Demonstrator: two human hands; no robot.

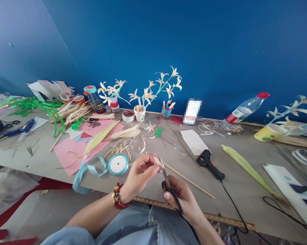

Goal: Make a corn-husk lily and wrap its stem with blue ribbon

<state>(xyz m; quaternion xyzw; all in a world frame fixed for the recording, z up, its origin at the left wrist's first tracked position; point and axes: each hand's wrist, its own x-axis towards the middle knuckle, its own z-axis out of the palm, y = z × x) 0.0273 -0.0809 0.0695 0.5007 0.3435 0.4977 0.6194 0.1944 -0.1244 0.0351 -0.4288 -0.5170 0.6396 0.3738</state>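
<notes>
My left hand (140,173), with a red bead bracelet at the wrist, pinches a small pale petal-like piece (157,162) between thumb and fingers. Black-handled scissors (171,194) are in my right hand (181,197), their blades pointing up and lying right beside the pale piece. The blades look slightly parted; whether they touch the piece is hard to tell. A thin wooden stick (189,178) lies on the table behind the scissors. To the left of my left hand is a roll of light blue ribbon (118,164), its loose end hanging over the table edge.
A black glue gun (210,164) with a cord lies to the right, near a green corn husk (247,168) and a power strip (291,190). Husk flowers stand in a white cup (139,114) at the back. Pink paper (68,153) and husk scraps lie left; a bottle (245,109) leans behind.
</notes>
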